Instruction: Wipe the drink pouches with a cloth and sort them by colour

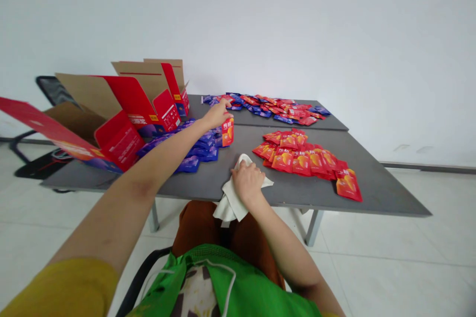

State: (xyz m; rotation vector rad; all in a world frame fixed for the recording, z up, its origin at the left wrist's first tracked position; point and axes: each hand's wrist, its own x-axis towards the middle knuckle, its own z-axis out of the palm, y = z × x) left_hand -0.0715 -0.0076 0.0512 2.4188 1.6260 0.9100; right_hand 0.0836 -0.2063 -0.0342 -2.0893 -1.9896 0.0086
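My left hand (216, 114) stretches forward over the blue-purple pouches (203, 151). A red pouch (228, 133) with an orange fruit picture hangs upright just below its thumb. The fingers look closed on the pouch's top edge, though the grip is partly hidden. At the table's near edge, my right hand (248, 181) presses on a white cloth (231, 203), fingers curled over it. Part of that cloth droops off the edge above my lap. Right of the cloth lie overlapping red pouches (301, 158) in rows.
Open red cardboard boxes (121, 141) line the left side of the grey table (386, 193), flaps raised. Mixed red and blue pouches (277, 108) are heaped along the back. A black chair (37, 166) stands beyond the boxes, and a white wall (282, 25) rises behind.
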